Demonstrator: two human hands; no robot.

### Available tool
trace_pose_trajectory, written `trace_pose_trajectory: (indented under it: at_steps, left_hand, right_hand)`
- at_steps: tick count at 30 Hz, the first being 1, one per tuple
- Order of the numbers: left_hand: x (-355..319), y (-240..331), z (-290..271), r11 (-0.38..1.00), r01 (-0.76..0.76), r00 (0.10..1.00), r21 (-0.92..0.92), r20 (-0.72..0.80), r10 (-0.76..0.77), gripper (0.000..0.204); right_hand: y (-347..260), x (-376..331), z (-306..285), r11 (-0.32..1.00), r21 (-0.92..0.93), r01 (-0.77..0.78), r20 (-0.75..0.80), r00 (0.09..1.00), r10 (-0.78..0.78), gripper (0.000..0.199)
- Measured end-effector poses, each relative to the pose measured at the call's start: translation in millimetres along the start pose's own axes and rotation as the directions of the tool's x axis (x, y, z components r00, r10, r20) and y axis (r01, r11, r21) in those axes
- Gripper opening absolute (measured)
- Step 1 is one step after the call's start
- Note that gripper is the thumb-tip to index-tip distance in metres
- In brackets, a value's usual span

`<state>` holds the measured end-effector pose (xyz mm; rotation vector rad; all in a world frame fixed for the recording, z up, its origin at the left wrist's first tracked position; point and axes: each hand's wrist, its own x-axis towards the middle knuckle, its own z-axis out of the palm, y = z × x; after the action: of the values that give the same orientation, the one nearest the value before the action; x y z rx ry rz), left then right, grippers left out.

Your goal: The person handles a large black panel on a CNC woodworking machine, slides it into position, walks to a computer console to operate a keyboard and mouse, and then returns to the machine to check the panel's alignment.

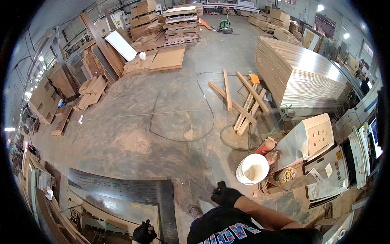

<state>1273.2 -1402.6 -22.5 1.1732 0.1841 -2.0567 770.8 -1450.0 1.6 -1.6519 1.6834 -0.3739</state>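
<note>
When scanned from head height, largest first: wide concrete floor (134, 122), stained and dusty, filling the middle of the view. At far right, tall stack of pale wood sheets (300, 73), squared up and well apart from both hands. At lower left, long dark wood-grain panel (122, 191) lying flat, with a lighter board set within its dark border; closest big thing to the left hand. At right edge, grey machine with control panel (321, 142), dotted with small buttons and tilted toward the floor. Farther back, flat brown cardboard sheets (166, 59) beside leaning boards and a slanted white panel (121, 45); behind those, stacked pallets (180, 24) near the back. Between sheet stack and floor centre, loose wooden slats (239, 97) crossed over one another in a rough heap. Thin dark cable (209, 118) looping across the concrete just left of the slats. Below the slats, white bucket (252, 168) standing upright just beside the machine, pale dusty matter inside, near the right hand but not touching. Just above the bucket, small red bottle (266, 145). Right hand (224, 195), black-gloved, raised over bare floor, fingers curled in, thumb up; cannot tell whether anything sits in the grip. Left hand (144, 234), also black-gloved, at the bottom edge by the panel's lower border, fingers balled closed; cannot tell whether clamped on the panel itself.
</note>
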Motion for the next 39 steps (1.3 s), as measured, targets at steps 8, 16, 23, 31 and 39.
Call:
trace_pose_trajectory:
  at_steps: [8, 16, 23, 31, 39]
  left_hand:
    - [11.9, -23.9, 92.7, 0.999, -0.004, 0.999, -0.042, 0.034, 0.005, 0.026]
    - [27.6, -40.2, 106.0, 0.943, 0.023, 0.997, 0.331, 0.066, -0.048, 0.023]
    - [12.9, -63.2, 202.6, 0.227, -0.348, 0.936, 0.910, 0.351, 0.027, 0.034]
    - [37.1, -82.2, 220.8, 0.611, -0.022, 0.948, 0.792, 0.210, -0.238, 0.022]
    - [46.2, -86.0, 217.9, 0.446, -0.094, 0.923, 0.890, 0.246, -0.296, 0.019]
  right_hand:
    - [22.8, 6.5, 19.2, 0.891, -0.230, 0.392, 0.136, 0.919, -0.369, 0.040]
    - [-24.6, -3.8, 6.2, 0.954, 0.288, -0.078, 0.164, 0.986, 0.031, 0.043]
    - [-61.1, -24.1, -25.2, 0.925, 0.366, -0.103, 0.371, 0.927, -0.043, 0.035]
    - [-60.8, -23.2, -29.2, 0.954, 0.251, 0.161, 0.322, 0.916, -0.240, 0.035]
    - [-66.7, -27.7, -28.8, 0.965, 0.218, 0.147, 0.334, 0.918, -0.215, 0.038]
